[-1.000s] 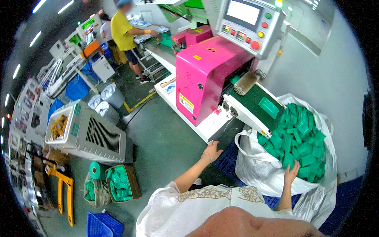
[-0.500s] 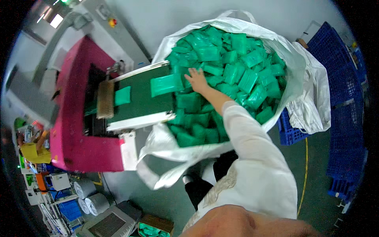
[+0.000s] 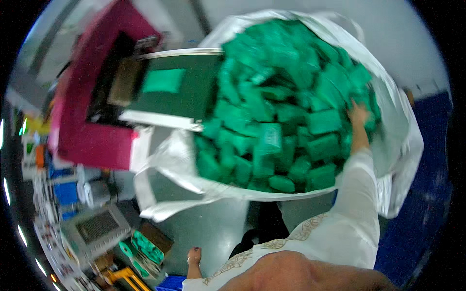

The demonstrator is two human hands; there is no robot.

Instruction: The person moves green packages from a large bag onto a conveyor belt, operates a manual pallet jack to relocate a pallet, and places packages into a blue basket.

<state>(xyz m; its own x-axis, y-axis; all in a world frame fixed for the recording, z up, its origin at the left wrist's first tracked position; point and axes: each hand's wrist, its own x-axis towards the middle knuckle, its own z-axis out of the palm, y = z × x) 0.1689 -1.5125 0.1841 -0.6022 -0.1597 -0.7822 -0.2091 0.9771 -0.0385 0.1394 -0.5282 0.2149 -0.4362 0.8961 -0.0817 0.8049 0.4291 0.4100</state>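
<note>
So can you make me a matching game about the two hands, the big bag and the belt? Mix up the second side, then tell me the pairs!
Column one:
1. right hand
2. left hand
3. bulk bag
4. conveyor belt

Column two:
A. dark green, with one wrapped packet lying on it
B. at the right part of the pile of green packets
C. white, with the pile inside
D. low in the picture, away from the pile

Pairs: 1-B, 2-D, 3-C, 4-A

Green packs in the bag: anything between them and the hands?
Right hand: nothing visible; it's over the packs, contact too blurred to tell. Left hand: the near side of the bag stands between, as that hand hangs outside.
</note>
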